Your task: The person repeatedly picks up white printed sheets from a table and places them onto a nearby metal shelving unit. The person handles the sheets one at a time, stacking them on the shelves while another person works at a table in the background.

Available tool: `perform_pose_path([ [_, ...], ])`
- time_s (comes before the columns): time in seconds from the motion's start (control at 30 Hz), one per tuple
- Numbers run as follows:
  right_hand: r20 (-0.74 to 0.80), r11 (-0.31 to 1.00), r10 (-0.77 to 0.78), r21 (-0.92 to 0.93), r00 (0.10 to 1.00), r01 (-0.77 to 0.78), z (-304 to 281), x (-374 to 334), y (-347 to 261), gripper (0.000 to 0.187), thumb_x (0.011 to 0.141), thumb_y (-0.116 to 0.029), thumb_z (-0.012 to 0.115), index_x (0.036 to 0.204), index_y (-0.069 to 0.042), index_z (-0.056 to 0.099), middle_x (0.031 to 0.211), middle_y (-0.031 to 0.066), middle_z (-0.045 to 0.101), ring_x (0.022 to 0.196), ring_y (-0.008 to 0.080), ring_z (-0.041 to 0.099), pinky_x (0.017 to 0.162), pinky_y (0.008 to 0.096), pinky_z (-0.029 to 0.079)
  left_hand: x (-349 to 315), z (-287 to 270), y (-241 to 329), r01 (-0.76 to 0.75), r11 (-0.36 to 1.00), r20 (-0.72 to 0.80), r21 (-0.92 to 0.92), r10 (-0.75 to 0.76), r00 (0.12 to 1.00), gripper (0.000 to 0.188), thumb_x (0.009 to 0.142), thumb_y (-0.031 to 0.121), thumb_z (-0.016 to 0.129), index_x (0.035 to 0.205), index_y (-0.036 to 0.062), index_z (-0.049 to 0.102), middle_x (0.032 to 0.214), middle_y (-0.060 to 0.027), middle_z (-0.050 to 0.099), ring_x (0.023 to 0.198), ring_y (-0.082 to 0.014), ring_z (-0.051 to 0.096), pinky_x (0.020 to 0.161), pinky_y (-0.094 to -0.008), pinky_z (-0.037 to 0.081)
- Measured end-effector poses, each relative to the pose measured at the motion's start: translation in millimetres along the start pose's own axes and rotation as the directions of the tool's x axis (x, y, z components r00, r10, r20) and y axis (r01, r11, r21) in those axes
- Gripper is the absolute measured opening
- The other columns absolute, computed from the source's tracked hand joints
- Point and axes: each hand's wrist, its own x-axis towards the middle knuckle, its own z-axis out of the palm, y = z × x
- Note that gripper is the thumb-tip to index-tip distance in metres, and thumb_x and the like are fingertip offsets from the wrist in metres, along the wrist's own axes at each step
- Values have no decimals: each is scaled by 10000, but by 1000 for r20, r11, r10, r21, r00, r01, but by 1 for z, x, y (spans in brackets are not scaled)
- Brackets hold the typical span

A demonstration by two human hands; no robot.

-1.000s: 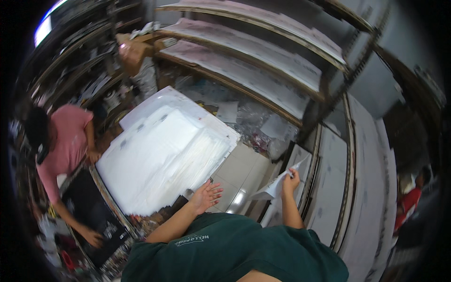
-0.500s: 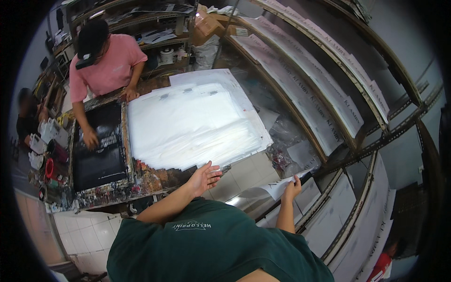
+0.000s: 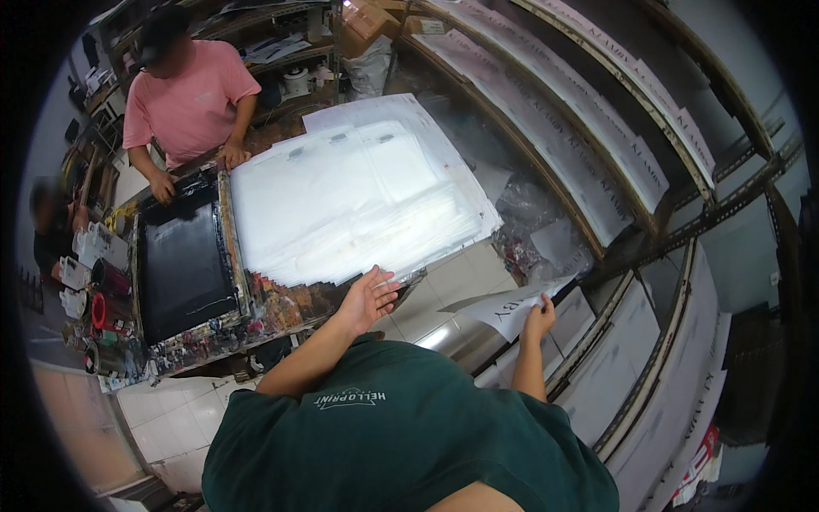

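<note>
Pinched at its edge in my right hand [image 3: 537, 319] is a thin white sheet [image 3: 510, 312] with dark printed lettering. The sheet bends and hangs in front of the rack, its free end toward the left. My left hand [image 3: 368, 300] is raised palm up, fingers apart and holding nothing. It is nearest the front edge of a broad stack of white sheets [image 3: 341, 188] on the work table. Left of that stack lies a framed printing screen [image 3: 188, 264] with a dark, glossy surface. A co-worker in a pink shirt [image 3: 200, 94] has both hands at its far side.
Slanted rack shelves [image 3: 589, 136] holding printed sheets rise on the right, with lower shelves [image 3: 614, 367] close to my right arm. Ink containers [image 3: 111, 307] crowd the table's left end. Another person [image 3: 51, 213] is at the far left. Cardboard boxes [image 3: 368, 30] sit at the back.
My right hand has carried the sheet slightly right and up, and its lettering shows more. The co-worker's hand has moved from the screen's middle to its far edge. My left hand stays open.
</note>
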Motion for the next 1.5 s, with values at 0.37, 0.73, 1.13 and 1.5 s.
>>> perform_pose_path([
  [0.37, -27, 989, -134, -59, 991, 132, -17, 29, 89, 381, 694, 59, 428, 1029, -30, 586, 643, 7, 497, 499, 69, 415, 446, 217, 336, 19, -13, 12, -49, 996, -36, -74, 47, 998, 474, 813, 467, 514, 1111, 100, 490, 1005, -44, 528, 843, -138, 493, 716, -275, 406],
  [0.73, 69, 997, 75, 13, 995, -76, -7, 5, 31, 355, 737, 60, 421, 1058, -8, 555, 917, 98, 552, 706, 159, 504, 647, 261, 422, 35, -42, 40, -323, 906, -266, -272, 251, 931, 394, 789, 354, 611, 1056, 98, 477, 952, -55, 501, 829, -128, 481, 693, -226, 421],
  [1.13, 31, 999, 51, -8, 998, -50, -15, 21, 33, 356, 718, 45, 426, 1035, -23, 573, 861, 64, 533, 620, 114, 462, 561, 238, 397, 73, -119, 66, -632, 640, -477, -437, 431, 766, 465, 764, 366, 647, 1016, 42, 429, 879, -55, 464, 774, -106, 482, 689, -175, 463],
  [1.5, 68, 996, 77, 37, 995, -80, -21, 5, 31, 386, 706, 55, 423, 1060, -7, 562, 819, 39, 547, 589, 86, 459, 535, 209, 386, 86, -166, 105, -764, 224, -624, -605, 462, 630, 1085, 611, 427, 752, 1334, 40, 41, 976, -114, 415, 756, -130, 511, 638, -175, 506],
])
